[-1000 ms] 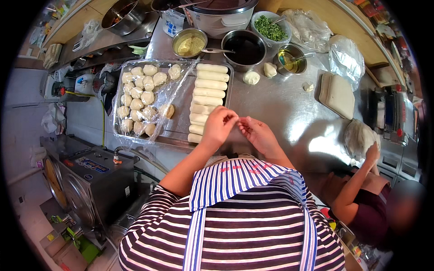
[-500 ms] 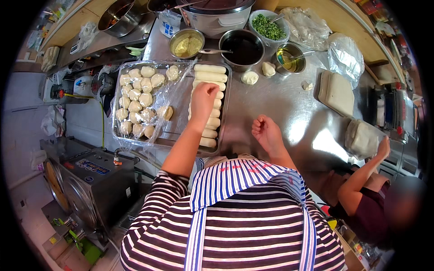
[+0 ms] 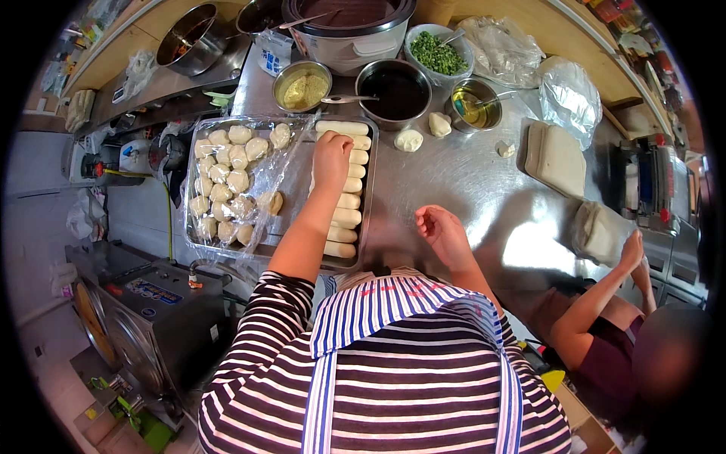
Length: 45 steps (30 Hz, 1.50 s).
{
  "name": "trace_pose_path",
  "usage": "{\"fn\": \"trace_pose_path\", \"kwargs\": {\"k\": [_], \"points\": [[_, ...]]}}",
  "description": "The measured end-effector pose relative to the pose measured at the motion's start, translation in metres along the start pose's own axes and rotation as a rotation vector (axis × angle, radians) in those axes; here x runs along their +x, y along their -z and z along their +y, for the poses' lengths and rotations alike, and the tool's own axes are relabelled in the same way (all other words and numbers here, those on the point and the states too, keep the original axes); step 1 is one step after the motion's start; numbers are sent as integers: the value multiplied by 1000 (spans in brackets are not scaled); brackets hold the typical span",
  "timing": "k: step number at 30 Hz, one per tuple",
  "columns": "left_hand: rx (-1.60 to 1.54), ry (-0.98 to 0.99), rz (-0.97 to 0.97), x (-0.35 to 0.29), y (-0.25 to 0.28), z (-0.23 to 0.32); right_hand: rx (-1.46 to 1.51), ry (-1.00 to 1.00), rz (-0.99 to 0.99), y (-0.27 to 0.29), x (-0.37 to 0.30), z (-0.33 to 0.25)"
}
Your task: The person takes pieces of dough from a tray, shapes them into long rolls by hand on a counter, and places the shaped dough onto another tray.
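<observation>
My left hand [image 3: 333, 159] reaches out over a metal tray [image 3: 364, 231]. It lies palm down on a row of long white dough rolls [image 3: 346, 218], with its fingers curled over one of them. My right hand [image 3: 445, 234] hovers open and holds nothing just above the steel table [image 3: 469, 181], right of the tray. On the tray's left half, several round dough pieces [image 3: 227, 174] sit under loose clear plastic wrap.
Behind the tray stand a bowl of yellow filling [image 3: 302, 87], a dark sauce bowl [image 3: 395, 92], a bowl of chopped greens [image 3: 439, 53], an oil bowl [image 3: 475, 106] and a large pot [image 3: 348, 23]. Two dough lumps [image 3: 409, 140] lie nearby. At right, another person's hand [image 3: 631, 250] touches dough [image 3: 597, 231].
A second ago both hands worked together at the table's near edge. The left hand then went forward onto the rolls in the tray and the right hand stayed back, opening.
</observation>
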<state>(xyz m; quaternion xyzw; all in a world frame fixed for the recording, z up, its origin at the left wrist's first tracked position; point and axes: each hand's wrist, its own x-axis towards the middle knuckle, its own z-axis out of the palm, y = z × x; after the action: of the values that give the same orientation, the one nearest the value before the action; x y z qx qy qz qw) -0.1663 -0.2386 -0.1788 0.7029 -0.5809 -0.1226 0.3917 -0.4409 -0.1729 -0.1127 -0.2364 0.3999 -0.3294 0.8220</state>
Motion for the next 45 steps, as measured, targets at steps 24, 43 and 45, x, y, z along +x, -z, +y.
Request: {"fn": "trace_pose_path", "kwargs": {"k": [24, 43, 45], "points": [[-336, 80, -363, -96, 15, 121, 23, -39, 43, 14, 7, 29], [760, -492, -513, 24, -123, 66, 171, 405, 42, 113, -40, 21], [863, -594, -641, 21, -113, 86, 171, 344, 168, 120, -67, 34]]}}
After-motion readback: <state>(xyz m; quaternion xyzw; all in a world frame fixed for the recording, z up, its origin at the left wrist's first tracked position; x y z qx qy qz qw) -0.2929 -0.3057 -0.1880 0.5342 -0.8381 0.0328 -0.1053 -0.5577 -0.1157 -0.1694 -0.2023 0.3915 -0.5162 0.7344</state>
